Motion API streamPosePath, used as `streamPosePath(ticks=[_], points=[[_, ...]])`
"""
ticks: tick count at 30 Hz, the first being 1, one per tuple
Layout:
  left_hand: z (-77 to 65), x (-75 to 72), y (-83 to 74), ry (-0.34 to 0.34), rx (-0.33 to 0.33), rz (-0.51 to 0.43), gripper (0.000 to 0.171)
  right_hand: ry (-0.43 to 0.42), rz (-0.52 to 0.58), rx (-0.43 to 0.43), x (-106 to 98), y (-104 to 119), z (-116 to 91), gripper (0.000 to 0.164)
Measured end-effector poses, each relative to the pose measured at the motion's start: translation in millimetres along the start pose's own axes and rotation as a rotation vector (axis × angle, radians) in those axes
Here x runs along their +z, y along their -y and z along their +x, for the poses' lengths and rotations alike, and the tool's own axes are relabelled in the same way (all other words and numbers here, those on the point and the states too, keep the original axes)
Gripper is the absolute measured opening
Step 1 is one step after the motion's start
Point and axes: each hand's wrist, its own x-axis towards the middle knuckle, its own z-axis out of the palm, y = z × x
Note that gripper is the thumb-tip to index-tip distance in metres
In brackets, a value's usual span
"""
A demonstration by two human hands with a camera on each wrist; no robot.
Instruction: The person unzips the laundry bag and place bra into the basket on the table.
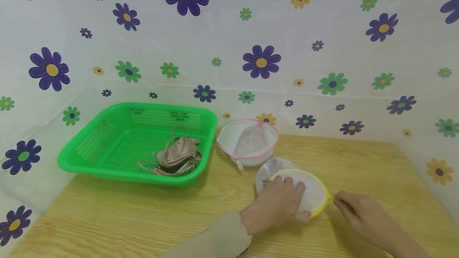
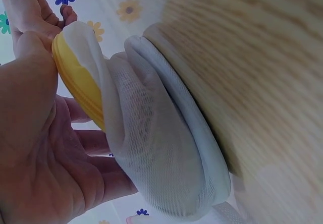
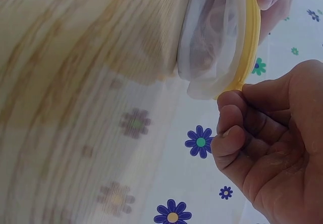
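Spanning the top of a round, white mesh bag with a yellow zip edge (image 1: 311, 192), the left hand (image 1: 277, 200) has its fingers bent over the pale fabric and its thumb at the near side, so that it grasps the bag rather than merely touching it. That hold looks meant to steady it: soft mesh would probably slide or fold if tugged from one end alone. At the bag's right end, the right hand (image 1: 365, 212) pinches the yellow zip between thumb and forefinger, most likely by its pull, though the fingers hide that small part. With the hands set apart like this, one can anchor while the other draws on the zip.

The bag rests on the pale wood-grain counter (image 1: 193, 218), right of the middle, presumably because both hands reach it easily there. Through its mesh, the right wrist view shows something darker, too vague to name; whether the zip is fully closed cannot be told.

Just beyond it, a white mesh bag with pink trim (image 1: 251, 152) sits with its mouth gaping, perhaps to leave room for the hands. To the left, a bright green, rectangular plastic basket (image 1: 125, 177) holds a beige, satiny garment with thin straps (image 1: 181, 154), bunched in the near right corner, where the raised walls likely contain it.
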Motion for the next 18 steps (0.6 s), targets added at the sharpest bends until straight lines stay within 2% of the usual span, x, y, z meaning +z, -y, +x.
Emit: streamPosePath(ticks=[5, 18], points=[[0.7, 0.9, -1.5, -0.003, -0.013, 0.018, 0.054, 0.016, 0.001, 0.011, -0.3, -0.4, -0.6, 0.025], [2.0, 1.2, -4.8, 0.016, -0.058, -0.006, 0.052, -0.006, -0.012, -0.023, 1.5, -2.0, -2.5, 0.024]])
